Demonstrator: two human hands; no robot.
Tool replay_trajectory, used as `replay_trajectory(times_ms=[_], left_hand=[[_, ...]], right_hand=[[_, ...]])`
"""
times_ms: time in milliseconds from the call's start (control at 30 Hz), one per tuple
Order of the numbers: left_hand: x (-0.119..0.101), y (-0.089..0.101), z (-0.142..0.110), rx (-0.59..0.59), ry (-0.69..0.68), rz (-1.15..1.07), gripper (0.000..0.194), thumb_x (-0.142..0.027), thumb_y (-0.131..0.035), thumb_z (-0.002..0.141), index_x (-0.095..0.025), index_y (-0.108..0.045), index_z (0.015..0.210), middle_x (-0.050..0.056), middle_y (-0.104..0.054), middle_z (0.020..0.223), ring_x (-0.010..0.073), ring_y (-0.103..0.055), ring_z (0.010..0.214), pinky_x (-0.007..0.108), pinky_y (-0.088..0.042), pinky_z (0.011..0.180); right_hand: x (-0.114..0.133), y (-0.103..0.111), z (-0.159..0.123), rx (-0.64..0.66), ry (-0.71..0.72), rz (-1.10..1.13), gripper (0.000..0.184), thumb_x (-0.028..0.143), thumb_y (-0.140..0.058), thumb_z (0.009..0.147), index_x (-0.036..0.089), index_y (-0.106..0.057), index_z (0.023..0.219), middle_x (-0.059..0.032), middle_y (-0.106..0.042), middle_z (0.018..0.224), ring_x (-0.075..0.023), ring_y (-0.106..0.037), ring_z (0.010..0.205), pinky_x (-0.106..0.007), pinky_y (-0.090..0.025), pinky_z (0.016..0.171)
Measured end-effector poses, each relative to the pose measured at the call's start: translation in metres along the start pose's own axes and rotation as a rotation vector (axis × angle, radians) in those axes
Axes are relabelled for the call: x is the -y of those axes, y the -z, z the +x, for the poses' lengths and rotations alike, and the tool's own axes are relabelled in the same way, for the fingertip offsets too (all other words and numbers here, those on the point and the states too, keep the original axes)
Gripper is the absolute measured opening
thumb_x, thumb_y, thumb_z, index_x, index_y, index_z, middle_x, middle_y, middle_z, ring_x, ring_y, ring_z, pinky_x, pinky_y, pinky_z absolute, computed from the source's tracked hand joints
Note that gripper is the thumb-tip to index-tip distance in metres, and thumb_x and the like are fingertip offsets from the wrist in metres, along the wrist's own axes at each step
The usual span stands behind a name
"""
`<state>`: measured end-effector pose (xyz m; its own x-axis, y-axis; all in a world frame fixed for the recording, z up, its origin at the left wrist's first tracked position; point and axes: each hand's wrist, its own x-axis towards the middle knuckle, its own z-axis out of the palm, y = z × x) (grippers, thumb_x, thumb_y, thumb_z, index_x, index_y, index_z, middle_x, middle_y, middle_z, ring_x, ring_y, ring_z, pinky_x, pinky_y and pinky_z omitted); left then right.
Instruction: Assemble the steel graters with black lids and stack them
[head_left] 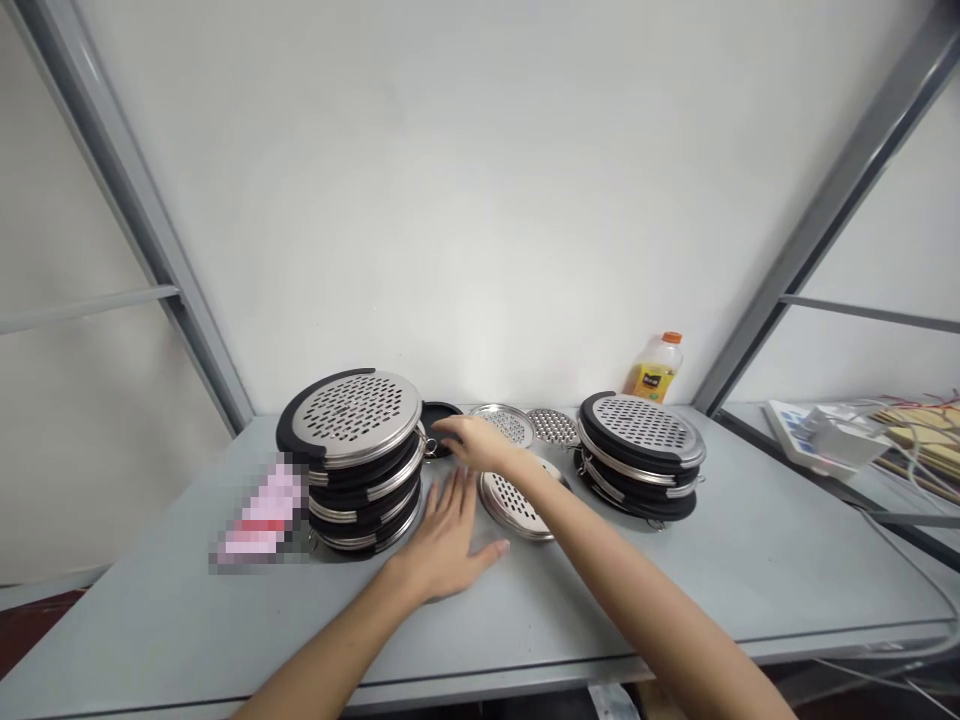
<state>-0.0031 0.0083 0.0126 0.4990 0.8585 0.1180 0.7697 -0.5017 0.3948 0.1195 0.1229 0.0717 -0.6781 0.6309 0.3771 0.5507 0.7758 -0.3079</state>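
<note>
My left hand (448,545) lies palm down on the grey table, fingers spread, close to the right side of a tall stack of round perforated graters (356,410) with black rims and wire rings. Reaching past it, my right hand (480,440) has its fingers bent over the edge of a black round dish (442,408) behind the stack. The fingertips are partly hidden. Under my right forearm lies a perforated metal disc (517,505), partly covered by it. Two more discs lie behind, a silver-rimmed grating disc (504,425) and a grating disc with larger holes (553,427).
A shorter grater stack (641,430) stands on the right, with a yellow-labelled bottle (660,368) behind it. A blurred pink item (262,515) lies left. Grey metal posts (135,180) frame the table (780,560). Cables and a white box (832,440) sit at far right.
</note>
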Motion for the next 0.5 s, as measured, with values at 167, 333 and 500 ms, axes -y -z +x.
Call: replay_trajectory(times_ms=[167, 333, 500], left_hand=[[0.003, 0.005, -0.005, 0.082, 0.084, 0.026, 0.089, -0.066, -0.041, 0.085, -0.003, -0.024, 0.146, 0.024, -0.014, 0.153, 0.0390, -0.005, 0.142, 0.057, -0.010, 0.112], [0.000, 0.008, -0.004, 0.076, 0.067, 0.048, 0.087, -0.065, -0.041, 0.086, -0.004, -0.026, 0.146, 0.023, -0.015, 0.153, 0.0383, -0.005, 0.142, 0.056, -0.010, 0.113], [-0.010, 0.019, -0.004, 0.171, 0.132, 0.089, 0.087, -0.063, -0.040, 0.087, -0.002, -0.023, 0.146, 0.024, -0.013, 0.153, 0.0358, -0.002, 0.143, 0.052, -0.007, 0.114]], right_hand=[[0.005, -0.027, 0.033, 0.150, 0.033, -0.050, 0.017, 0.019, -0.066, 0.075, 0.013, -0.070, 0.090, -0.0138, -0.069, 0.095, -0.0300, -0.064, 0.091, -0.036, -0.048, 0.076], [-0.007, -0.034, 0.026, 0.063, -0.053, 0.034, 0.015, 0.017, -0.061, 0.079, 0.013, -0.068, 0.092, -0.0132, -0.066, 0.098, -0.0256, -0.063, 0.090, -0.034, -0.046, 0.077], [-0.017, -0.027, 0.023, 0.009, -0.118, 0.200, 0.022, 0.016, -0.059, 0.082, 0.011, -0.066, 0.102, -0.0109, -0.070, 0.101, -0.0197, -0.064, 0.090, -0.029, -0.048, 0.080]])
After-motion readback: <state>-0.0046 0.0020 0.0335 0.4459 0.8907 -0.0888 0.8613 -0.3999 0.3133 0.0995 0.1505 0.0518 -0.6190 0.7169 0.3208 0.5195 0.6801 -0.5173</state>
